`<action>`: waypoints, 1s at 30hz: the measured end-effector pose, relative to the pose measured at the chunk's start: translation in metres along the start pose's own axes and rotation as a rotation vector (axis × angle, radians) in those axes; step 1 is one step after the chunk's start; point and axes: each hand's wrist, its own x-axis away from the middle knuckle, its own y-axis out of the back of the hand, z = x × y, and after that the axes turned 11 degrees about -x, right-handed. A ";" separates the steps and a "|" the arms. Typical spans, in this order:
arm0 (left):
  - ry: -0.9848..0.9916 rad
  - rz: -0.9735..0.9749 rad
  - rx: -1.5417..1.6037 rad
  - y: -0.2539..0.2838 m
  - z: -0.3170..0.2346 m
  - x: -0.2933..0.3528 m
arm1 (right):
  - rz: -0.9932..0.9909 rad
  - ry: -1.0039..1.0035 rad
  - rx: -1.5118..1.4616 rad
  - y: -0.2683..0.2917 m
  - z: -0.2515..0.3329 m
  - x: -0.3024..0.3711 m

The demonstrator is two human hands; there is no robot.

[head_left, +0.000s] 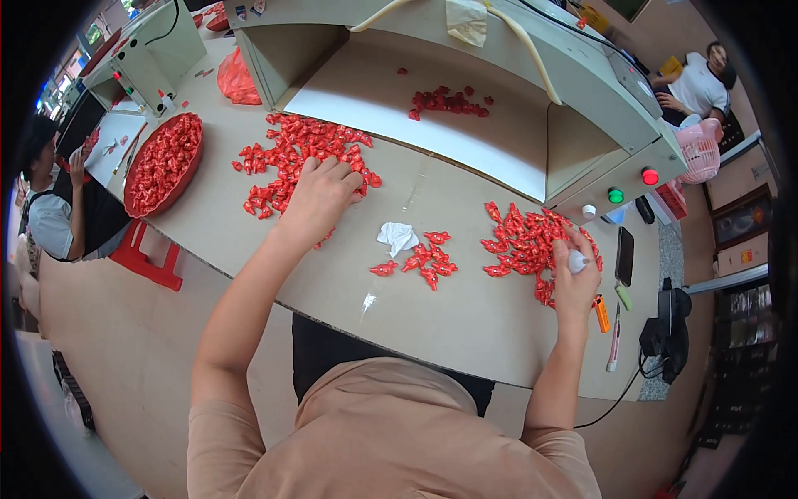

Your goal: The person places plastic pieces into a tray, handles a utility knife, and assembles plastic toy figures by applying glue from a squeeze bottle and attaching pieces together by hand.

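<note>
Small glossy red plastic pieces (270, 154) lie heaped on the table at the left. My left hand (322, 193) reaches over this heap with its fingers bent down among the pieces; the fingertips are partly hidden, and what they grip cannot be made out. At the right, my right hand (575, 279) is closed around a small white squeeze bottle (577, 261). It is beside a second heap of red pieces (519, 241). Between the hands lie several more red pieces (431, 259) next to a crumpled white tissue (398, 238).
A grey machine with an open bay (440, 141) stands across the back, dark red pieces (449, 101) inside. A red bowl (198, 158) full of pieces sits at far left. An orange lighter (602, 314), cutter knife (614, 337) and phone (624, 256) lie right. Two people sit nearby.
</note>
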 end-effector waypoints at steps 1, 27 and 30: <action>-0.044 -0.001 -0.023 0.001 0.002 0.000 | -0.003 0.001 -0.002 -0.007 0.012 0.004; 0.990 0.248 2.476 0.018 -0.125 0.076 | 0.460 0.178 -0.794 -0.081 0.027 0.054; 0.845 0.214 2.604 0.011 -0.127 0.079 | 0.414 0.262 -0.759 -0.080 0.024 0.053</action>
